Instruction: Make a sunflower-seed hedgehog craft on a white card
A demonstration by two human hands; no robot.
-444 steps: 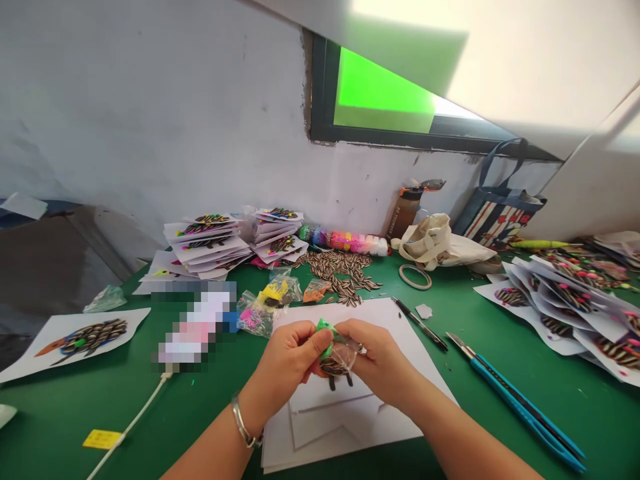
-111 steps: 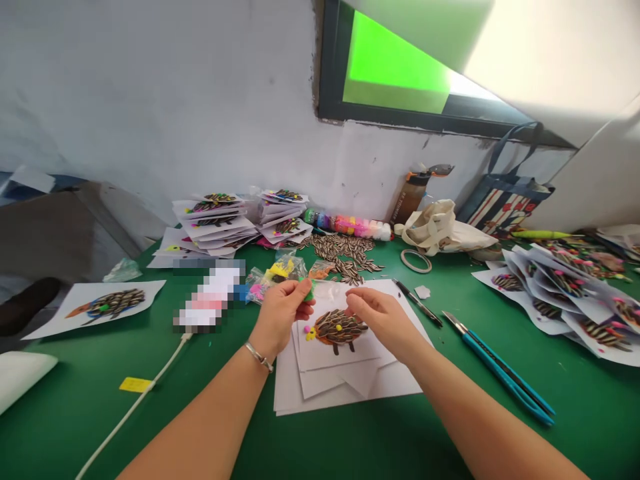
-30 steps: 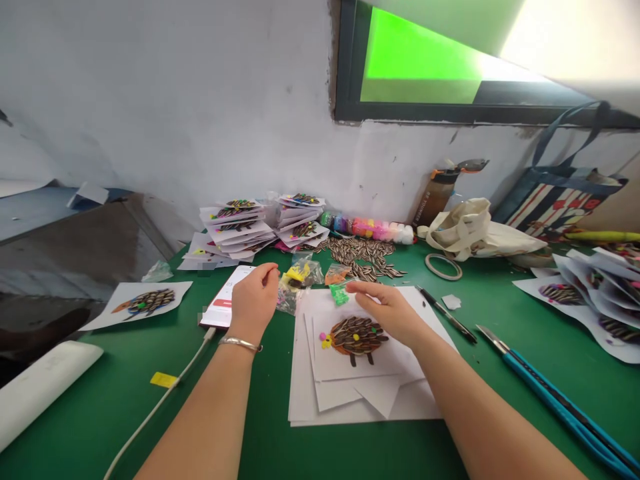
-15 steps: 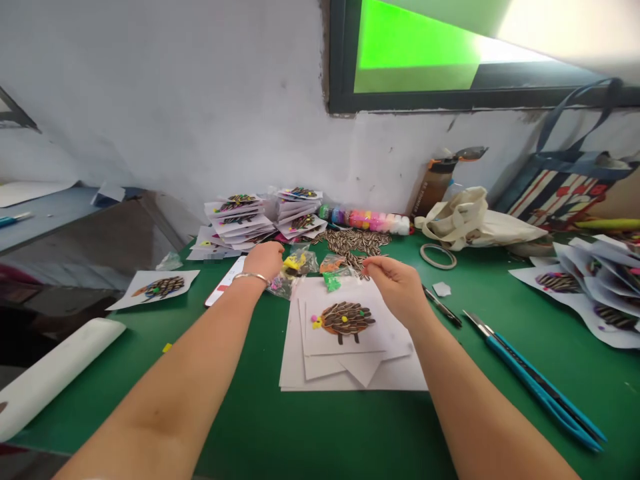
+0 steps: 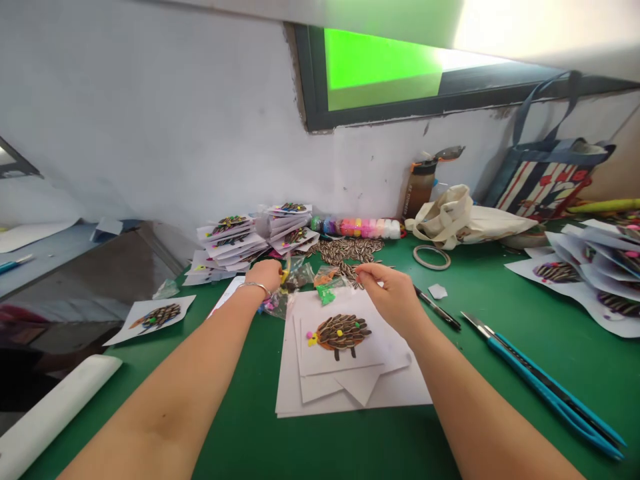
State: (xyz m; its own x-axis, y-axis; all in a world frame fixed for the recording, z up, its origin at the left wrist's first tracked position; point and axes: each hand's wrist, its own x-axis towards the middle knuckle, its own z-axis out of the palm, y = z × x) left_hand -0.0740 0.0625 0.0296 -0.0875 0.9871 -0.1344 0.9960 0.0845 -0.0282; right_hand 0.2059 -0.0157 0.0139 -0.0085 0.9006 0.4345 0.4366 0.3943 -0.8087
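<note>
A hedgehog picture (image 5: 342,331) made of striped seeds with coloured clay dots lies on the top sheet of a white paper stack (image 5: 345,383). My left hand (image 5: 265,275) is closed on a small clear bag with yellow clay (image 5: 291,273) at the stack's far left corner. My right hand (image 5: 391,293) hovers just beyond the picture, fingers pinched together beside a bag of green clay (image 5: 327,293); what it pinches is too small to name. A heap of striped seeds (image 5: 350,252) lies just beyond both hands.
Stacks of finished seed pictures (image 5: 235,240) stand at the back left, more (image 5: 590,267) at the right. A tube of clay colours (image 5: 357,228), a bottle (image 5: 419,190), a cloth bag (image 5: 453,223), a tape ring (image 5: 431,257), a pen (image 5: 437,310) and a blue cutter (image 5: 545,390) lie on the green table (image 5: 500,347).
Both hands have reached forward from the picture to the little clay bags. My left hand has closed on the yellow bag, and the green bag now lies on the paper.
</note>
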